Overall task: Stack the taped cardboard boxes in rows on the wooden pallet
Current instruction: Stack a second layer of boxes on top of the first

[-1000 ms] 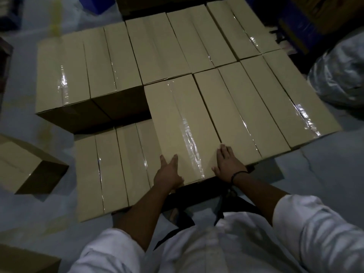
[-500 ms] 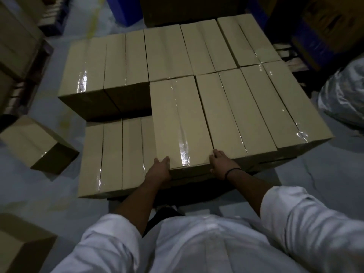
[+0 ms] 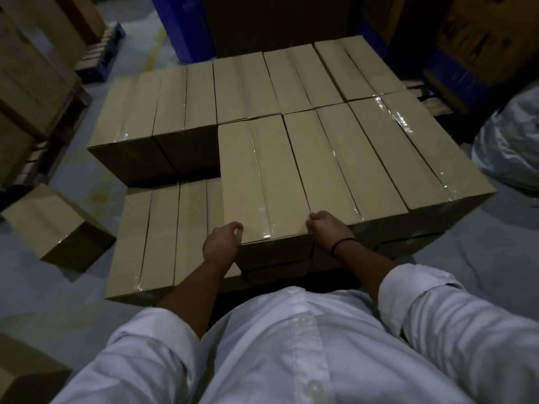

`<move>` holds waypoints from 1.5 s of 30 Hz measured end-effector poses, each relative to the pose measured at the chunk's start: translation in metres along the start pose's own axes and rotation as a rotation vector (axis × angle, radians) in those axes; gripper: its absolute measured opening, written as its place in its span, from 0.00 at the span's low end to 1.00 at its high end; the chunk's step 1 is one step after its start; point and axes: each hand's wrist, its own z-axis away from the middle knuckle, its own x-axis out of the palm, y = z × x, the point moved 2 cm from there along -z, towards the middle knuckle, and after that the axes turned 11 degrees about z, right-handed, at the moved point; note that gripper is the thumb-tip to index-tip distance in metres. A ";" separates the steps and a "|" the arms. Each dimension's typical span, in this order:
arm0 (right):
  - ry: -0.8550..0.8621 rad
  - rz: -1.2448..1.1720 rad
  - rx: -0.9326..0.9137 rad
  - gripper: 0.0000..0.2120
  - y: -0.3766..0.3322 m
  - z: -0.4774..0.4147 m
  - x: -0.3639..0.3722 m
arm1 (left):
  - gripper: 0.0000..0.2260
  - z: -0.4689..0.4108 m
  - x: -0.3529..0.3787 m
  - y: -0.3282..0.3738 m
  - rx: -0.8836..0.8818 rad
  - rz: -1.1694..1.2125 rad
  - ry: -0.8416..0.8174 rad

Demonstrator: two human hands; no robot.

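Observation:
Long taped cardboard boxes lie side by side in rows, forming a stack (image 3: 291, 91) in front of me; the pallet beneath is hidden. The upper layer's near row ends at a box (image 3: 259, 182) with clear tape down its middle. My left hand (image 3: 221, 243) curls on that box's near left corner. My right hand (image 3: 326, 230) curls on its near right corner, where it meets the neighbouring box (image 3: 329, 167). Left of it the upper layer has a gap showing lower-layer boxes (image 3: 163, 234).
A loose box (image 3: 52, 225) lies on the grey floor at the left, another (image 3: 26, 371) at the bottom left corner. Stacked cartons (image 3: 26, 83) stand far left, blue containers (image 3: 186, 24) behind, a plastic-wrapped bundle (image 3: 510, 147) at the right.
My hands slid from flat on the box top back to its near corners, fingers now curled. The view has risen and pulled back from the stack.

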 end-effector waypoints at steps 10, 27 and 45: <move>-0.007 -0.038 -0.044 0.03 0.003 0.002 -0.003 | 0.18 0.012 -0.004 0.001 -0.026 0.054 -0.010; 0.051 -0.064 0.038 0.04 0.003 0.010 0.005 | 0.24 0.018 0.005 -0.001 -0.032 0.114 -0.007; -0.207 -0.120 0.142 0.41 -0.001 -0.008 -0.010 | 0.50 -0.061 0.000 -0.003 -0.061 0.357 -0.327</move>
